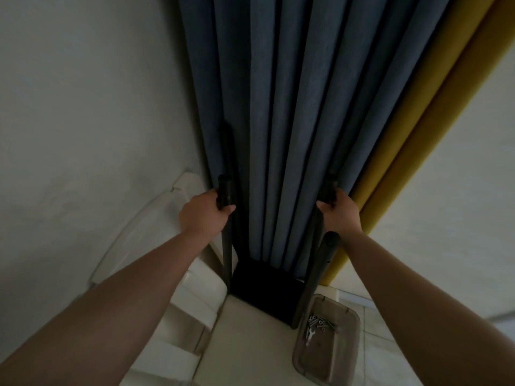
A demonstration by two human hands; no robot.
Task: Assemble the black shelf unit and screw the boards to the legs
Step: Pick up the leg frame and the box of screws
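The black shelf unit stands upright on the floor against a blue curtain, its bottom board (262, 291) dark and low between the legs. My left hand (203, 213) grips the top of the left leg (226, 246). My right hand (338, 211) grips the top of a far right leg (328, 188). A nearer right leg (315, 280) rises free beside my right wrist, its round top end bare. A fourth leg (227, 140) shows faintly behind the left one.
A clear plastic tray (342, 355) with several screws and a small wrench (309, 334) lies on the tiled floor at right. White plastic furniture (192, 296) crowds the left. A yellow curtain (412, 146) hangs at right; a pale wall (83, 121) stands at left.
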